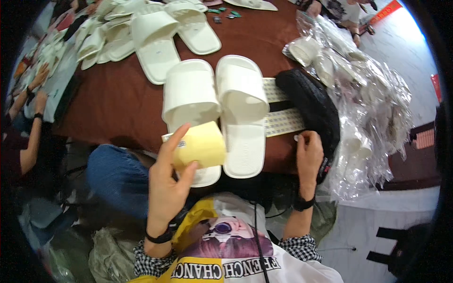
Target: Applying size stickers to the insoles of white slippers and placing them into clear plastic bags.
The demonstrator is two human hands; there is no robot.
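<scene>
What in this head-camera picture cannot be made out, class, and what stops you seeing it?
- Head view: left slipper, its heel hidden behind the yellow paper in the left hand.
- Sticker sheets: print too small, right end under the black pouch.
- Right hand fingertips: anything pinched is too small.
- Clear bags: contents blurred by glare.

A pale yellow label sheet [200, 145] sits at the picture's centre, pinched in the left hand [167, 188]; it is roughly square, with a small printed white label at its 9 o'clock edge. At 3 o'clock from it, two long white sticker strips [283, 121] lie flat on the table [113, 94], ruled into rows of small labels; the right hand [307, 158] touches their near edge. Further toward 2 o'clock, a heap of clear plastic bags [368, 108] glints, some holding white goods. Small green packets [226, 13] lie at 12 o'clock. A red sign [386, 12] shows at 1 o'clock.
</scene>
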